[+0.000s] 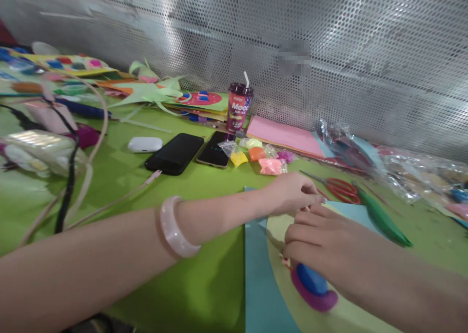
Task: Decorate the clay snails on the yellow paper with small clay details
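Observation:
My left hand [290, 192], with a pale bangle [175, 228] on its wrist, reaches over the far part of the paper artwork. Its thumb and fingers are pinched together. My right hand [318, 233] comes in from the right with its fingers curled, and the fingertips of both hands meet. Whatever lies between them is too small and hidden to name. Under the hands is a blue sheet [259, 284] bearing a pale yellow rounded shape [281, 286]. Blue clay [312, 279] edged by a purple clay strip [318, 298] sits on it, partly covered by my right hand.
Red-handled scissors [341, 189] and a green pointed object [383, 218] lie beyond my right hand. Small clay packets [258, 154], two phones [179, 152], a white earbud case [145, 144] and a drink cup [238, 107] stand farther back. Cables [73, 177] run along the left.

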### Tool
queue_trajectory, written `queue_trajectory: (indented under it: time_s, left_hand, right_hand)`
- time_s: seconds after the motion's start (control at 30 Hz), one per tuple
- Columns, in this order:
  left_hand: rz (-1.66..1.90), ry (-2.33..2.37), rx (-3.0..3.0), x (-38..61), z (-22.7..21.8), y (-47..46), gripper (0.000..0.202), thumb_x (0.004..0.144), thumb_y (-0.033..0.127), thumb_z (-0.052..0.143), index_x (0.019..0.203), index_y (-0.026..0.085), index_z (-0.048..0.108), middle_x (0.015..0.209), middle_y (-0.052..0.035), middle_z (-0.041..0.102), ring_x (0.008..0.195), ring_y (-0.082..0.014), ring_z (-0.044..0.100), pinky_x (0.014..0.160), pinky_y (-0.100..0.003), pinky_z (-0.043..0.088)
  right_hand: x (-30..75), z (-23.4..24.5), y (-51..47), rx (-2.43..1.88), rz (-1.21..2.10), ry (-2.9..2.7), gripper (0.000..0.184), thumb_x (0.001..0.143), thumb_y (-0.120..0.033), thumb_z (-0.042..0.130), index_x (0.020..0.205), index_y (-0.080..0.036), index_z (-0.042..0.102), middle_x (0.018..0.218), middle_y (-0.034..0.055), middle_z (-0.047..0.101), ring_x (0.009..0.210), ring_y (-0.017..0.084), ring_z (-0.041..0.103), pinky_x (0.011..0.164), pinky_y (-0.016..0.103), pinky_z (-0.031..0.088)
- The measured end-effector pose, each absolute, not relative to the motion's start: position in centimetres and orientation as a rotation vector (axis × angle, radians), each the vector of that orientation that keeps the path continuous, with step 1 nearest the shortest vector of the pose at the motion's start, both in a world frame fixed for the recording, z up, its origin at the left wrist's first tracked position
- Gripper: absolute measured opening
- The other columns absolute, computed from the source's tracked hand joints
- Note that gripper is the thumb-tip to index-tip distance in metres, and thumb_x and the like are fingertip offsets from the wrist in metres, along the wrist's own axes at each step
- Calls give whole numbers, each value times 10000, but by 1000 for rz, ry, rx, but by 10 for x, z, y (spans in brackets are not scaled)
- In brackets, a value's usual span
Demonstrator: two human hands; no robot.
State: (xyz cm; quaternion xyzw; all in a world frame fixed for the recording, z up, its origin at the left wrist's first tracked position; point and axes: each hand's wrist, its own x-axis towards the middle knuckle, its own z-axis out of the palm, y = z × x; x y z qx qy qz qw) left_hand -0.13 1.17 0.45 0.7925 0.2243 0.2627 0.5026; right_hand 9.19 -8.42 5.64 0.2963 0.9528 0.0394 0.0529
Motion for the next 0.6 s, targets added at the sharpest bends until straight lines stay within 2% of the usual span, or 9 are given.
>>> queue_trajectory:
  time_s: [0.17,0.27,0.37,0.43,0.6]
  left_hand:
    - [668,524,1931,-1,4,13,209,767,339,531,700,147,579,697,-10,615,623,-108,549,524,-197,401]
    - [651,501,1896,-1,3,13,213,765,340,533,708,140,578,704,-20,622,601,-105,553,524,-200,414]
    - [611,480,1850,-3,5,12,190,773,302,524,708,128,566,719,-35,622,577,-94,556,547,-204,444]
    - [606,480,1840,-4,6,11,179,776,286,522,711,125,563,729,-41,622,577,-92,560,559,-207,456]
    - [600,487,1841,-3,5,11,199,784,310,522,716,128,566,710,-40,618,603,-100,572,523,-193,448]
  right_hand:
    - [96,60,-91,1055,-77,2933,249,764,-63,428,787,-225,616,828,16,603,779,193,536,746,383,435]
    - [100,55,-101,1196,43,3033,227,764,-141,456,868,-249,626,990,27,612,955,238,532,829,431,439]
    - [107,45,-113,1277,176,3042,299,753,-152,440,979,-238,618,1131,57,576,1043,278,505,814,469,472]
    - [109,40,-119,1320,188,3000,341,750,-144,448,1038,-238,605,1203,56,534,1098,284,468,833,467,477]
    - [108,34,-125,1388,127,2934,319,775,-143,461,1033,-248,617,1243,38,506,1148,254,429,907,431,447]
